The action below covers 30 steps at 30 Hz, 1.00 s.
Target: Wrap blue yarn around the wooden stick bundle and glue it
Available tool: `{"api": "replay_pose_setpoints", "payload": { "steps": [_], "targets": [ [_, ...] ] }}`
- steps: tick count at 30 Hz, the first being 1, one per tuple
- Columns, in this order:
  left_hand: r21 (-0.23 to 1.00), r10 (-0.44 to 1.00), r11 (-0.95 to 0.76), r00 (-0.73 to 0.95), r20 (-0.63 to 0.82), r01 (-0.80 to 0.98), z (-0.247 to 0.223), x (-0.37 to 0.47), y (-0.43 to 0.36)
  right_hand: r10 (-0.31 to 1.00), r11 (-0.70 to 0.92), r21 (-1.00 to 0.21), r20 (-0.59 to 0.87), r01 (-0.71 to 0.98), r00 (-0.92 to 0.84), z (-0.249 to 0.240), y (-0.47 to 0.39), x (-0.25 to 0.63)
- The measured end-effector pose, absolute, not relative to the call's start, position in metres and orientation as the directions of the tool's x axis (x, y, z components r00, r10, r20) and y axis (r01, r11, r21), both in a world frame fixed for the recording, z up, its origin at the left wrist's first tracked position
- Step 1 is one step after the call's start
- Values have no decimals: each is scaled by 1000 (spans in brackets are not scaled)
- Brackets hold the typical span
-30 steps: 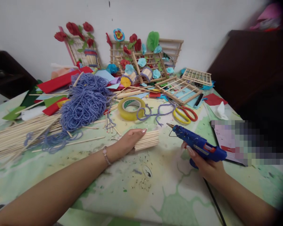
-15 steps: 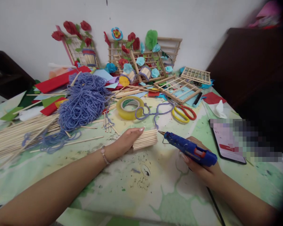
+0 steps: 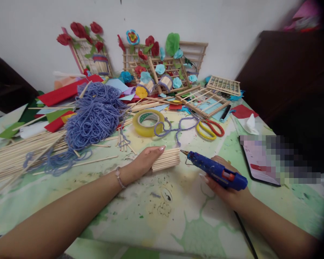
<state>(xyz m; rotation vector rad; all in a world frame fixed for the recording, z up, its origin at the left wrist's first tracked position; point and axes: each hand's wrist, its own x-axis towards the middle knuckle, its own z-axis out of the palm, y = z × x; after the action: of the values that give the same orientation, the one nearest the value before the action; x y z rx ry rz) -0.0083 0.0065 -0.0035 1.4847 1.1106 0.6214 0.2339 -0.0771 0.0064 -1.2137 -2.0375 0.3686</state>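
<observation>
Between the thumb and fingers of my left hand [image 3: 143,163] is a small panel of wooden sticks [image 3: 167,159] laid side by side. My right hand [image 3: 229,190] grips a blue hot glue gun [image 3: 217,171]. Its metal nozzle points left at the panel's upper right corner, very close to it; I cannot tell whether they touch. A strand of purple yarn [image 3: 187,124] runs from behind that corner across the table. Black cord hangs from the glue gun's handle toward the table's front edge.
Clear tape [image 3: 148,123] and yellow-red scissors [image 3: 211,129] lie beyond my hands. At left are a purple yarn heap [image 3: 95,115] and loose sticks [image 3: 29,154]. A phone [image 3: 259,160] lies at right. Stick frames with paper flowers [image 3: 162,68] stand against the wall.
Almost nothing differs. The view has shifted slightly, and my right index finger has eased a little away from the glue gun's trigger side.
</observation>
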Motion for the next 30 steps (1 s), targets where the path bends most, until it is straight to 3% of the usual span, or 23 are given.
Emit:
{"api": "replay_pose_setpoints", "payload": {
  "steps": [10,30],
  "targets": [
    [947,898,83,389,-206,310,-7,-8,7,884,438,-555,409,707,-227,4,-77,226],
    [957,880,62,437,-186,283,-7,-9,7,954,283,-660,271,696,-131,-1,-79,227]
  ]
}}
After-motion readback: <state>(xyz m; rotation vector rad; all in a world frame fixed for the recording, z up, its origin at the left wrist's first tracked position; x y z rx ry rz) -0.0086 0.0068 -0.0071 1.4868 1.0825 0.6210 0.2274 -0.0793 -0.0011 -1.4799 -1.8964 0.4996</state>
